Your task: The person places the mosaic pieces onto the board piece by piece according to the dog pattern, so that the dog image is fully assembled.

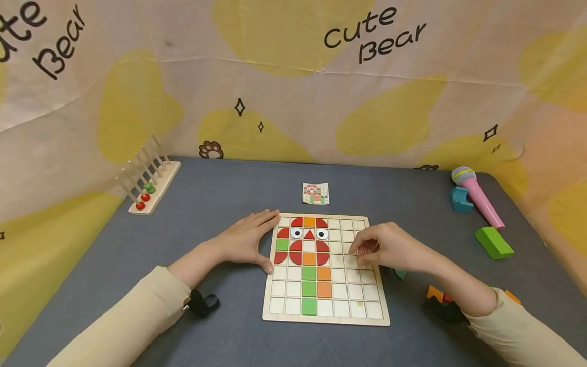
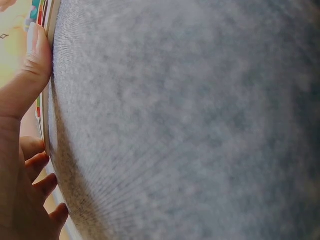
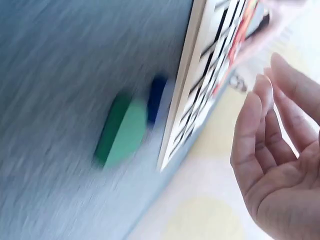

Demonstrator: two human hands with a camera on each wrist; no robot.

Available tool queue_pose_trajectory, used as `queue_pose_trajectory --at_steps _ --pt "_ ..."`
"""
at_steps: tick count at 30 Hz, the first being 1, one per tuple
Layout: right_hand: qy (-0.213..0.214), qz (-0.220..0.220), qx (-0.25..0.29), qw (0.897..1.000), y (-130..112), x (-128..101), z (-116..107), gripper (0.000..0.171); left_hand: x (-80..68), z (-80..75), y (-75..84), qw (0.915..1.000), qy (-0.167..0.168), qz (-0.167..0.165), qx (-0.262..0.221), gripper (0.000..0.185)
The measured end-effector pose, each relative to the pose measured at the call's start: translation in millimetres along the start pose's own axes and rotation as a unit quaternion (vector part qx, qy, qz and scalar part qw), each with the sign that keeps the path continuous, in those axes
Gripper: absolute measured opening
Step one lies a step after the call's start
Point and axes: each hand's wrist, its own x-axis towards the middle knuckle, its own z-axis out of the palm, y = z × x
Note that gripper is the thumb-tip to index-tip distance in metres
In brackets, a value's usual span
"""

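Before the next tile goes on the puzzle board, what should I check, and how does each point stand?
1. Left hand steadies the board at its left edge: ok.
2. Right hand holds a tile: not ok, fingers relaxed, nothing seen in it.
3. Free cells under the right hand: ok.
4. Pattern card in view beyond the board: ok.
5. Spare pieces within reach: ok, green piece beside the board's right edge.

One puzzle board (image 1: 372, 315) holds four green squares (image 1: 309, 289), four orange squares (image 1: 324, 281) (two eyes (image 1: 296, 233) at twelve o'clock), beside two hands (image 1: 245, 239).
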Motion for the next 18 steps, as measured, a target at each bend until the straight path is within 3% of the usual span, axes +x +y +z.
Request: queue_pose_trajectory --at_steps 11,15,18 --pt "-0.037 0.024 -0.001 0.999 43 -40 -35 0.018 -0.3 0.7 -1.5 1.0000 -0.001 -0.002 -0.001 0.127" --pt "-0.075 0.014 0.044 0.996 59 -58 -45 0.020 -0.2 0.7 -1.4 1.0000 -0.002 -0.003 -0.002 0.126" --pt "-0.125 -0.019 0.098 0.987 71 -69 -48 0.024 -0.2 0.3 -1.1 1.0000 -0.006 -0.006 -0.003 0.126"
